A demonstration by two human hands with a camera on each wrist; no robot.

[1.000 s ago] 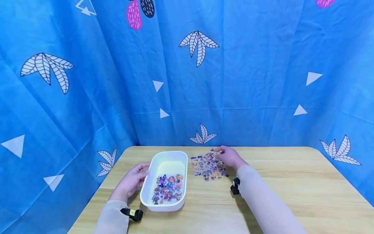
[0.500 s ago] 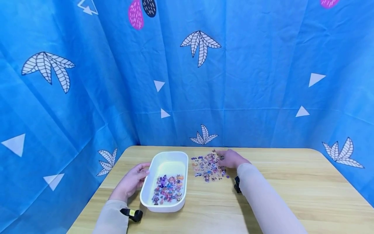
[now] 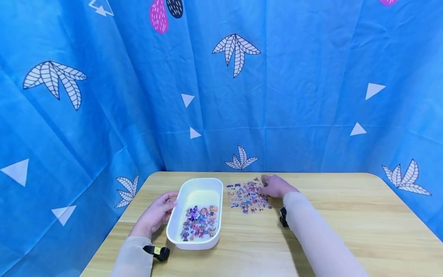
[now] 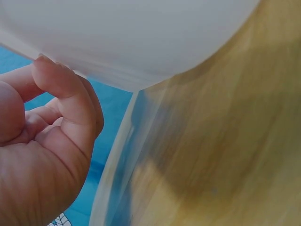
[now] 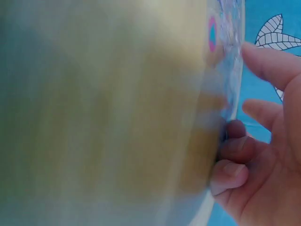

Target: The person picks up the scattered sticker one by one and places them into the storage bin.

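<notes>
A white plastic tub stands tilted on the left of the table, colourful sticker-like cutouts in its near end. My left hand holds the tub's left side, thumb at the rim; in the left wrist view its curled fingers touch the tub wall. Right of the tub lies a spread of small cartoon sticker-like pieces. At its right edge is my right hand. In the right wrist view its thumb and forefinger are apart, with the other fingers bent against the table; nothing shows between them.
The wooden table runs to a blue patterned curtain at the back and sides. A purple round piece lies at the right edge of the spread. Black wrist cameras sit on both sleeves.
My right hand has shifted slightly right along the edge of the sticker spread. The left hand and tub have stayed in place.
</notes>
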